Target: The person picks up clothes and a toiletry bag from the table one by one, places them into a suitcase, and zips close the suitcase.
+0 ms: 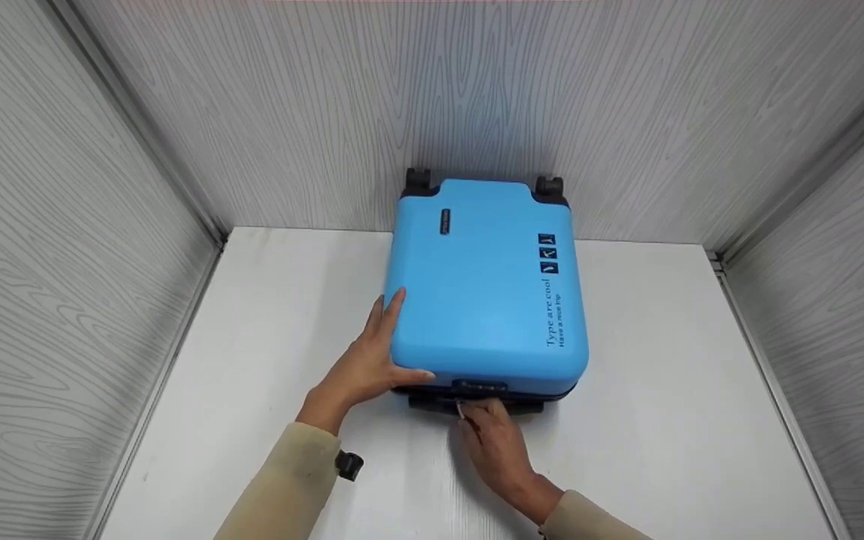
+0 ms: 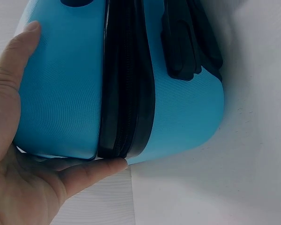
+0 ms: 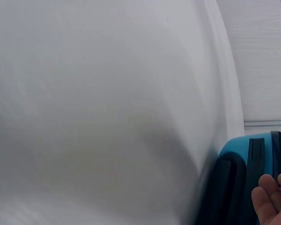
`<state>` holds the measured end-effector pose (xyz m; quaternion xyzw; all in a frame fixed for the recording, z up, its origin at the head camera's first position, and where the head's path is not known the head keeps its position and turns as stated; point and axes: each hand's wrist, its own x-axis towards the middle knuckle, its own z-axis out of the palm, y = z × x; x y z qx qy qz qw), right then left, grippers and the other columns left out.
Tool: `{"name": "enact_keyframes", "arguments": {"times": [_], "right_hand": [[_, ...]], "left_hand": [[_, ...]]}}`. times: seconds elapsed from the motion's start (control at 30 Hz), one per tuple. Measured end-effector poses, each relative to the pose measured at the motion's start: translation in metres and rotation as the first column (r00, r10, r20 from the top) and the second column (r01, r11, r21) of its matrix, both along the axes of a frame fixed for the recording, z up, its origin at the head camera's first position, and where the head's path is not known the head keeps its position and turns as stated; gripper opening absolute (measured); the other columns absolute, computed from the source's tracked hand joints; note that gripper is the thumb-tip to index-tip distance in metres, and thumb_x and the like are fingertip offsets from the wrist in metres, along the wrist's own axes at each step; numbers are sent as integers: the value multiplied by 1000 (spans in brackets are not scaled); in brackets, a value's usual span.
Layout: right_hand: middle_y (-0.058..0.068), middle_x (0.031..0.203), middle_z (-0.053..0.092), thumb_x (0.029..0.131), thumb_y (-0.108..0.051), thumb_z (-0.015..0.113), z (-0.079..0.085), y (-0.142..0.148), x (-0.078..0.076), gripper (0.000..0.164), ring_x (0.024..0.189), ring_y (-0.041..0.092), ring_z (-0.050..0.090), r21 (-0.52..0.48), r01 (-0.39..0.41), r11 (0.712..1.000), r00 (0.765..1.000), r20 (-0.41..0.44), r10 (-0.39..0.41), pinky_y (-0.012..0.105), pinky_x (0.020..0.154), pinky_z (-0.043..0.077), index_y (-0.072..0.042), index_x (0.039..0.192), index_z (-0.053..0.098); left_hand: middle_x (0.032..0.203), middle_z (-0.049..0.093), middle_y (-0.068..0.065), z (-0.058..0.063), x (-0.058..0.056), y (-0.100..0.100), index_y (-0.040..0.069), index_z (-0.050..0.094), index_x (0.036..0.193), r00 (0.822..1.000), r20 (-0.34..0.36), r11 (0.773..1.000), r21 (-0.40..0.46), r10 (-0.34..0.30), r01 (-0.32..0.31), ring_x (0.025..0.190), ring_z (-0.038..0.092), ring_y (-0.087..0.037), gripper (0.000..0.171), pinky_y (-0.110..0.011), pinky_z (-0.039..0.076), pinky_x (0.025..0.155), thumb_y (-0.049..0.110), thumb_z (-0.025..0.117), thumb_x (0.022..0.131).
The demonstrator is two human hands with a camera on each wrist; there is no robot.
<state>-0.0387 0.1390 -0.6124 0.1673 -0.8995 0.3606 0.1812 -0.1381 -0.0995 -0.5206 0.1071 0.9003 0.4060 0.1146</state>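
Note:
A light blue hard-shell suitcase (image 1: 481, 285) lies flat, its wheels toward the back wall and its handle end facing me. My left hand (image 1: 363, 367) is spread over its near left corner, fingers along the side and thumb on the end face. In the left wrist view, one fingertip touches the black zipper seam (image 2: 126, 79). At the middle of the near end, below a black fitting (image 1: 479, 386), my right hand (image 1: 496, 446) has curled fingers and pinches the zipper pull, which those fingers largely hide.
The suitcase lies on a white tabletop (image 1: 289, 285). Grey wood-grain panels (image 1: 327, 112) stand at the back and both sides. Two black wheels (image 1: 550, 187) are close to the back panel. A black handle (image 1: 529, 408) juts from the near end, beside my right hand.

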Motion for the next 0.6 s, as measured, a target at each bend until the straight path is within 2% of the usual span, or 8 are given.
{"name": "enact_keyframes", "arguments": {"times": [0.23,0.5,0.6], "right_hand": [[8,108,65,95,-1,75,2,-18,-2,20,90,19,70,-17,-39,999,997,65,40,34,74,60,-2,114,76],[11,113,67,98,-4,72,7,-27,-3,18,92,22,71,16,-24,1000,991,132,22,37,76,60,-2,115,76],[10,113,67,98,-2,71,7,-29,-3,19,94,22,71,-1,-20,1000,992,123,20,37,77,61,-2,116,77]], "left_hand": [[179,-4,-5,0,0,1,57,-8,163,1000,5,1000,-2,2,-2,152,37,-47,136,-66,43,112,68,91,70],[179,-4,-5,0,-1,0,56,-8,163,1000,-10,1000,5,-1,1,155,34,-45,137,-65,41,114,70,90,69],[179,-3,-6,0,-1,1,55,-8,164,1000,-6,1000,4,0,0,154,35,-46,137,-65,42,114,70,90,69]]}}
